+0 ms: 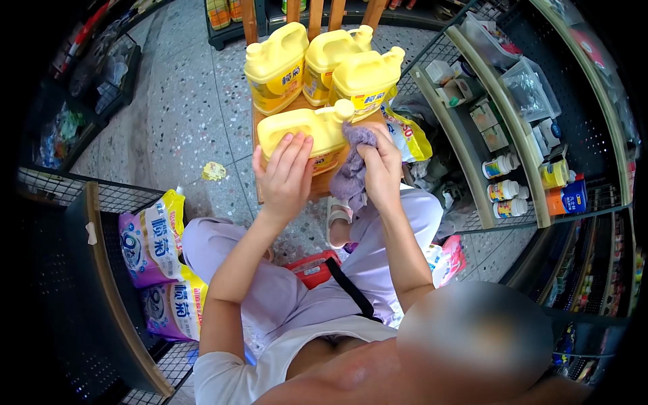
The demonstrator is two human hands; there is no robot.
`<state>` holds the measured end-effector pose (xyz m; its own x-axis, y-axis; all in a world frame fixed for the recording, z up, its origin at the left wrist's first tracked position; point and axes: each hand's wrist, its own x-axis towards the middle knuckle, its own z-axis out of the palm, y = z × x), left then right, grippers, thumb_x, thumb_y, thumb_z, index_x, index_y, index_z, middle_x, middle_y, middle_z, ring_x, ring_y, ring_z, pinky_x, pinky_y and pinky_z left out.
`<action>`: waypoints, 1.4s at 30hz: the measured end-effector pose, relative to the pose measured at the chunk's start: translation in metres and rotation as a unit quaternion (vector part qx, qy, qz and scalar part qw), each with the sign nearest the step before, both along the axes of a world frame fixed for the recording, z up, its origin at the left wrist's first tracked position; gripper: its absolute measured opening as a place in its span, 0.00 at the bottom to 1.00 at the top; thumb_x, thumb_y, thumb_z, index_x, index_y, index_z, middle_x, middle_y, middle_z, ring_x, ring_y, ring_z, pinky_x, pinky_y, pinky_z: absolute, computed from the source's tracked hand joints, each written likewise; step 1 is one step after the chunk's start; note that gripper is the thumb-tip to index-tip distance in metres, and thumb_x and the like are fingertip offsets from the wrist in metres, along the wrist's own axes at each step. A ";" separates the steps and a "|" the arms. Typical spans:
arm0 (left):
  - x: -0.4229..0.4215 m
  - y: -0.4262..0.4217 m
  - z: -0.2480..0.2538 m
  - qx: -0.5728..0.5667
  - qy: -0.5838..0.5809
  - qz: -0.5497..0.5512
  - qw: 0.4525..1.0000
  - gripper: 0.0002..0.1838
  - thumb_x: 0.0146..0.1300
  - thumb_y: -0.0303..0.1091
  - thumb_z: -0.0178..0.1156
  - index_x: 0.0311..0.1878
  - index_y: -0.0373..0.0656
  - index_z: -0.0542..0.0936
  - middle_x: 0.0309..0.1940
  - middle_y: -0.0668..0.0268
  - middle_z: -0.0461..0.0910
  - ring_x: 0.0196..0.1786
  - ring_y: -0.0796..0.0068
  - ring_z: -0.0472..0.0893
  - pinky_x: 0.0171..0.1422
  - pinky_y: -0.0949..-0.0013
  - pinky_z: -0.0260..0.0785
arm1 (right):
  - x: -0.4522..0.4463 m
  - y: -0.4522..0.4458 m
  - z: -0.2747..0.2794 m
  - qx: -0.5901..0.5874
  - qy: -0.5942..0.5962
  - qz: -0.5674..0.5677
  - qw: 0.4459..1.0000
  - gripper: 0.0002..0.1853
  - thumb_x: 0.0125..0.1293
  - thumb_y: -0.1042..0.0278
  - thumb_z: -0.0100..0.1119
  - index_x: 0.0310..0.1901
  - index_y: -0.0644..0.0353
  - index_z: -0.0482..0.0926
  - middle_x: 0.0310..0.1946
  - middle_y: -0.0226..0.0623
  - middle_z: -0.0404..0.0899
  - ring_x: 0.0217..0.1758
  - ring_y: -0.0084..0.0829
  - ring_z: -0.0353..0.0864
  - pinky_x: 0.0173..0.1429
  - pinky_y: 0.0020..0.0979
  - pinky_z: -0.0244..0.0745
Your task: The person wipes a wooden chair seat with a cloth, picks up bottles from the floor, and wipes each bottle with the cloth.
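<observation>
L hand [286, 174], fingers extd over ylw jug [327, 139]; R hand [382, 165] clenched on cloth [349, 173].

Pretty clearly a shop.
Shelving [580, 121] right of the wooden chair [315, 19] is stocked with boxes [487, 126] and white bottles [498, 167], matching yellow jugs [275, 67] crowd the chair itself, and branded bags [160, 239] sit stacked on a rack [111, 270] to its left.

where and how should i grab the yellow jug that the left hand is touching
Probably by the moulded handle along the top of the yellow jug, from above: it rises beside the cap, while the left hand covers part of the near side, the purple cloth crowds the right end and other yellow jugs stand close behind.
</observation>
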<state>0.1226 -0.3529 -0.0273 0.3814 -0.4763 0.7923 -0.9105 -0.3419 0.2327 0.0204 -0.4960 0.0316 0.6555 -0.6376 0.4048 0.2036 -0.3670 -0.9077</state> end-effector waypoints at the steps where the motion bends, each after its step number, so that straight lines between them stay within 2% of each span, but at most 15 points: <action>1: 0.000 0.001 0.001 0.003 0.000 -0.002 1.000 0.22 0.60 0.33 0.64 0.59 0.47 0.79 0.59 0.70 0.77 0.64 0.74 0.73 0.74 0.48 0.44 | -0.004 0.003 -0.002 0.072 -0.012 0.017 0.997 0.14 0.58 0.78 0.50 0.45 0.73 0.78 0.42 0.37 0.77 0.45 0.32 0.78 0.52 0.27 0.70; 6: -0.008 0.012 0.013 0.017 0.031 -0.042 0.999 0.24 0.58 0.30 0.65 0.59 0.41 0.78 0.60 0.62 0.77 0.66 0.61 0.72 0.76 0.48 0.41 | -0.028 0.009 -0.005 0.486 -0.073 0.090 0.867 0.21 0.62 0.72 0.51 0.57 0.71 0.75 0.50 0.39 0.80 0.52 0.32 0.81 0.59 0.29 0.74; 10: -0.022 0.025 0.015 -0.028 0.083 -0.153 0.984 0.25 0.59 0.30 0.65 0.60 0.38 0.76 0.60 0.55 0.76 0.65 0.53 0.73 0.73 0.51 0.54 | -0.041 0.008 -0.029 0.550 -0.072 0.132 0.821 0.22 0.65 0.70 0.51 0.60 0.69 0.73 0.52 0.41 0.81 0.53 0.33 0.82 0.60 0.33 0.76; 12: -0.026 0.029 0.017 -0.060 0.235 -0.243 0.939 0.26 0.60 0.31 0.65 0.62 0.35 0.74 0.59 0.54 0.76 0.61 0.57 0.76 0.67 0.58 0.64 | -0.045 0.011 -0.030 0.536 -0.075 0.183 0.821 0.21 0.65 0.71 0.51 0.59 0.69 0.73 0.52 0.41 0.81 0.53 0.33 0.82 0.60 0.34 0.76; 15: -0.047 0.026 0.019 -0.117 0.521 -0.319 0.783 0.32 0.59 0.34 0.68 0.64 0.32 0.71 0.58 0.53 0.78 0.59 0.63 0.78 0.64 0.64 0.68 | -0.047 0.022 -0.037 0.505 -0.059 0.161 0.846 0.20 0.66 0.72 0.50 0.59 0.68 0.74 0.52 0.41 0.81 0.53 0.33 0.81 0.61 0.33 0.75; 18: -0.055 0.026 0.012 -0.034 0.562 -0.262 0.784 0.36 0.56 0.34 0.71 0.66 0.33 0.69 0.59 0.52 0.77 0.58 0.65 0.78 0.64 0.65 0.68 | -0.052 0.033 -0.044 0.486 -0.049 0.144 0.860 0.19 0.67 0.75 0.50 0.58 0.67 0.74 0.51 0.40 0.81 0.54 0.31 0.80 0.62 0.32 0.73; 19: -0.055 0.027 0.017 -0.025 0.546 -0.254 0.797 0.36 0.57 0.27 0.70 0.68 0.33 0.67 0.58 0.61 0.75 0.58 0.76 0.75 0.64 0.71 0.66 | -0.055 0.034 -0.046 0.482 -0.049 0.146 0.862 0.18 0.67 0.77 0.50 0.58 0.67 0.75 0.51 0.40 0.81 0.54 0.30 0.80 0.62 0.32 0.73; 22: -0.055 0.037 0.006 -0.016 0.706 -0.244 0.665 0.26 0.57 0.26 0.70 0.59 0.35 0.73 0.48 0.66 0.79 0.51 0.80 0.76 0.58 0.75 0.68 | -0.061 0.038 -0.054 0.435 -0.025 0.118 0.892 0.16 0.69 0.78 0.50 0.58 0.67 0.75 0.51 0.37 0.81 0.55 0.27 0.79 0.62 0.30 0.71; 25: -0.059 0.045 0.003 -0.113 0.672 -0.267 0.681 0.14 0.60 0.25 0.67 0.47 0.39 0.73 0.39 0.71 0.78 0.44 0.85 0.76 0.50 0.78 0.69 | -0.067 0.037 -0.063 0.296 0.044 0.120 0.946 0.16 0.70 0.77 0.50 0.58 0.68 0.75 0.51 0.35 0.80 0.54 0.27 0.78 0.61 0.28 0.71; 28: -0.062 0.057 0.004 -0.156 0.709 -0.274 0.631 0.10 0.63 0.26 0.65 0.43 0.39 0.74 0.40 0.70 0.79 0.43 0.85 0.76 0.49 0.77 0.70 | -0.071 0.038 -0.073 0.244 0.085 0.113 0.959 0.14 0.72 0.73 0.51 0.56 0.68 0.75 0.50 0.35 0.81 0.52 0.27 0.78 0.61 0.28 0.70; 31: -0.062 0.062 0.017 -0.200 0.698 -0.249 0.641 0.11 0.63 0.26 0.64 0.44 0.38 0.73 0.39 0.70 0.79 0.41 0.86 0.75 0.47 0.77 0.70 | -0.069 0.041 -0.092 0.175 0.116 -0.059 0.976 0.17 0.70 0.65 0.57 0.55 0.67 0.75 0.51 0.40 0.79 0.53 0.32 0.78 0.61 0.31 0.70; 35: -0.065 0.061 0.016 -0.137 0.648 -0.203 0.721 0.10 0.64 0.26 0.64 0.45 0.38 0.74 0.38 0.70 0.79 0.40 0.86 0.76 0.45 0.78 0.70 | -0.074 0.058 -0.085 -0.114 0.004 0.043 0.993 0.31 0.60 0.59 0.67 0.60 0.68 0.69 0.57 0.47 0.72 0.59 0.42 0.74 0.63 0.35 0.68; 39: -0.065 0.062 0.019 -0.124 0.671 -0.251 0.686 0.11 0.64 0.26 0.64 0.48 0.36 0.77 0.40 0.70 0.80 0.41 0.86 0.77 0.45 0.78 0.71 | -0.056 0.100 -0.065 -0.036 0.011 0.056 0.998 0.32 0.58 0.67 0.67 0.63 0.67 0.67 0.56 0.47 0.73 0.58 0.41 0.74 0.63 0.35 0.68; 41: -0.061 0.066 0.017 -0.161 0.687 -0.275 0.653 0.11 0.65 0.25 0.63 0.49 0.34 0.79 0.41 0.69 0.82 0.42 0.86 0.78 0.46 0.78 0.72 | -0.054 0.102 -0.078 0.088 0.041 0.076 0.992 0.31 0.57 0.73 0.65 0.63 0.67 0.68 0.55 0.48 0.74 0.57 0.42 0.75 0.61 0.34 0.69; 42: -0.059 0.070 0.017 -0.166 0.671 -0.254 0.677 0.10 0.65 0.25 0.62 0.49 0.34 0.79 0.42 0.69 0.82 0.42 0.85 0.78 0.46 0.79 0.72 | -0.051 0.098 -0.074 0.052 0.033 0.084 0.995 0.29 0.56 0.76 0.63 0.62 0.67 0.70 0.54 0.48 0.75 0.55 0.42 0.76 0.61 0.34 0.69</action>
<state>0.0639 -0.2834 -0.0102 0.7168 -0.6972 -0.0095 0.2162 0.2092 0.9537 -0.0305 -0.3976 -0.0421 0.7793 -0.5526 0.2954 0.1932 -0.2364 -0.9522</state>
